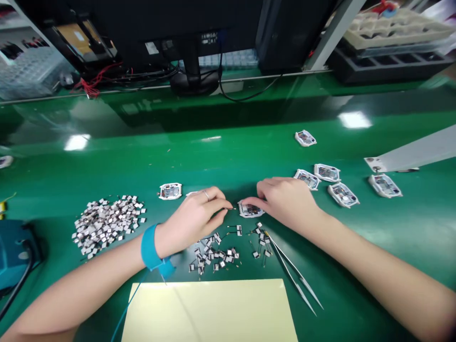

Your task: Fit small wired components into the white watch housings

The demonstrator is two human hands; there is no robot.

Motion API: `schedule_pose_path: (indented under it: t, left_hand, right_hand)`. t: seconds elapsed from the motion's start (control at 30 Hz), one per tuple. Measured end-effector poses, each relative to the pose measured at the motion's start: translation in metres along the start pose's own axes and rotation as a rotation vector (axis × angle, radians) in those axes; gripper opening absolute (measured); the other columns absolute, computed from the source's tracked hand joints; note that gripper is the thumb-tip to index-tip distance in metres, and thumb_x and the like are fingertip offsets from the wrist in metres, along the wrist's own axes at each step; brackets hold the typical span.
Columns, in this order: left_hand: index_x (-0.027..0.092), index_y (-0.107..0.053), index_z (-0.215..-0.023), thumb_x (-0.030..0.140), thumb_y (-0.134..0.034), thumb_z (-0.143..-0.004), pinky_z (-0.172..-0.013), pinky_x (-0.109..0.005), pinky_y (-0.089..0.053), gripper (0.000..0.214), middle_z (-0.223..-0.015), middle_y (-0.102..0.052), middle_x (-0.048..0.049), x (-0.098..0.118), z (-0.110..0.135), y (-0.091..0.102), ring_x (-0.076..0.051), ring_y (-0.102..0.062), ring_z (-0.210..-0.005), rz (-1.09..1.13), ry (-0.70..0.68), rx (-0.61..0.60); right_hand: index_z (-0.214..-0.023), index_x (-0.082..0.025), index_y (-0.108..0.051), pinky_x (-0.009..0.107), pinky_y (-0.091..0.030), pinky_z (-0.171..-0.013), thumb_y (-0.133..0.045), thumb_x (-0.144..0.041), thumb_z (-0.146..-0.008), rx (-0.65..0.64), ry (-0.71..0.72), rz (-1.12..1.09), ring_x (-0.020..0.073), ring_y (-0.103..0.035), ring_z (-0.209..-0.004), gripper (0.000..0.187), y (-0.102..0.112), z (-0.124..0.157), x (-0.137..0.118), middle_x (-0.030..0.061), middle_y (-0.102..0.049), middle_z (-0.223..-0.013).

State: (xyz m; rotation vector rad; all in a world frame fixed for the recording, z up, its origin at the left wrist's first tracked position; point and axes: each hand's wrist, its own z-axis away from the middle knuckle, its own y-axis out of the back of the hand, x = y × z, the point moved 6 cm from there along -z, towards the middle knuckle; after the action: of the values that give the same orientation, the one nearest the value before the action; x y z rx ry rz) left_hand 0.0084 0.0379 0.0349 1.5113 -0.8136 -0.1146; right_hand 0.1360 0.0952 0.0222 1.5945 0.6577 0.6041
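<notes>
My left hand, with a ring and a blue wrist strap, is closed in a pinch. A thin dark wired part sticks out from its fingertips. Just right of it lies a white watch case with a circuit board inside. My right hand has its fingers curled at that case, the thumb lying over it. Small square silver parts with short leads are scattered below both hands, one lying apart. Metal tweezers rest beside them, tips pointing away from me.
A heap of small silver square parts lies left. More cases stand at left and right. A yellow sheet is in front. A white metal arm reaches in from the right; a monitor stand is behind.
</notes>
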Motion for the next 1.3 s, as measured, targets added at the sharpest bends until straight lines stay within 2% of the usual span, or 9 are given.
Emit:
schedule_pose_path:
  t: [0.13, 0.23, 0.33, 0.47, 0.57, 0.7, 0.9, 1.07, 1.3]
  left_hand:
    - [0.014, -0.058, -0.088, 0.014, -0.039, -0.084, -0.069, -0.027, -0.048, 0.020, -0.086, -0.056, -0.0050, 0.018, -0.003, -0.003, -0.014, -0.054, -0.076, 0.009, -0.082, 0.000]
    - [0.011, -0.058, -0.086, 0.011, -0.039, -0.083, -0.076, -0.027, -0.049, 0.019, -0.087, -0.059, -0.0060, 0.026, -0.008, -0.015, -0.015, -0.055, -0.082, 0.003, -0.183, -0.043]
    - [0.010, -0.058, -0.087, 0.013, -0.039, -0.083, -0.083, -0.030, -0.048, 0.019, -0.090, -0.061, -0.0076, 0.025, -0.012, -0.026, -0.017, -0.056, -0.088, -0.055, -0.261, -0.070]
    - [0.010, -0.058, -0.088, 0.013, -0.038, -0.084, -0.080, -0.030, -0.049, 0.020, -0.088, -0.062, -0.0079, 0.020, -0.014, -0.031, -0.017, -0.057, -0.086, -0.090, -0.295, -0.084]
    - [0.009, -0.058, -0.088, 0.013, -0.038, -0.084, -0.080, -0.030, -0.049, 0.020, -0.087, -0.062, -0.0076, 0.018, -0.015, -0.028, -0.016, -0.057, -0.084, -0.057, -0.271, -0.090]
    - [0.009, -0.058, -0.091, 0.014, -0.038, -0.084, -0.077, -0.028, -0.049, 0.021, -0.087, -0.062, -0.0069, 0.017, -0.018, -0.025, -0.016, -0.057, -0.084, -0.008, -0.226, -0.107]
    - [0.014, -0.062, -0.084, 0.016, -0.043, -0.083, -0.063, -0.025, -0.049, 0.019, -0.086, -0.060, -0.0049, 0.012, -0.025, -0.025, -0.014, -0.057, -0.072, -0.058, -0.119, -0.031]
    - [0.015, -0.059, -0.086, 0.010, -0.044, -0.081, -0.068, -0.022, -0.049, 0.017, -0.087, -0.062, -0.0031, 0.015, -0.025, -0.028, -0.014, -0.059, -0.078, -0.104, -0.177, 0.016]
    - [0.012, -0.060, -0.075, 0.005, -0.037, -0.082, -0.063, -0.023, -0.051, 0.026, -0.079, -0.063, -0.0038, 0.025, -0.027, -0.028, -0.015, -0.060, -0.075, -0.287, -0.268, 0.065]
  right_hand:
    - [-0.092, -0.023, -0.059, 0.023, -0.039, -0.064, -0.047, -0.024, -0.083, -0.060, 0.280, -0.298, 0.0113, -0.053, -0.074, 0.015, 0.005, 0.007, -0.006, 0.0008, -0.057, -0.086]
    - [-0.087, -0.020, -0.059, 0.026, -0.040, -0.068, -0.041, -0.017, -0.085, -0.099, 0.420, -0.268, 0.0123, -0.051, -0.074, 0.019, 0.003, 0.012, -0.014, 0.0012, -0.057, -0.085]
    - [-0.077, -0.016, -0.057, 0.028, -0.040, -0.067, -0.039, -0.017, -0.085, -0.094, 0.445, -0.190, 0.0135, -0.049, -0.071, 0.020, -0.001, 0.012, -0.019, 0.0025, -0.057, -0.078]
    - [-0.074, -0.014, -0.054, 0.026, -0.040, -0.065, -0.041, -0.017, -0.083, -0.011, 0.354, -0.285, 0.0128, -0.049, -0.068, 0.017, -0.002, 0.009, -0.014, 0.0041, -0.055, -0.075]
    - [-0.071, -0.014, -0.051, 0.023, -0.039, -0.058, -0.047, -0.015, -0.076, 0.062, 0.144, -0.491, 0.0104, -0.048, -0.063, 0.006, -0.003, 0.010, 0.003, 0.0034, -0.054, -0.073]
    - [-0.073, -0.015, -0.050, 0.021, -0.038, -0.051, -0.049, -0.011, -0.071, 0.037, -0.066, -0.619, 0.0074, -0.043, -0.055, 0.004, -0.012, 0.020, 0.017, 0.0020, -0.054, -0.076]
    - [-0.119, -0.013, -0.036, 0.025, -0.045, -0.055, -0.055, -0.030, -0.074, -0.051, -0.013, -0.628, 0.0139, -0.052, -0.075, 0.052, -0.021, 0.032, 0.004, 0.0106, -0.048, -0.108]
    - [-0.113, -0.016, -0.044, 0.025, -0.046, -0.062, -0.055, -0.027, -0.076, 0.060, 0.035, -0.673, 0.0142, -0.053, -0.083, 0.040, -0.025, 0.030, -0.001, 0.0075, -0.052, -0.100]
    - [-0.103, -0.017, -0.051, 0.023, -0.045, -0.064, -0.056, -0.023, -0.073, 0.100, 0.015, -0.684, 0.0122, -0.053, -0.077, 0.031, -0.025, 0.031, 0.001, 0.0043, -0.052, -0.093]
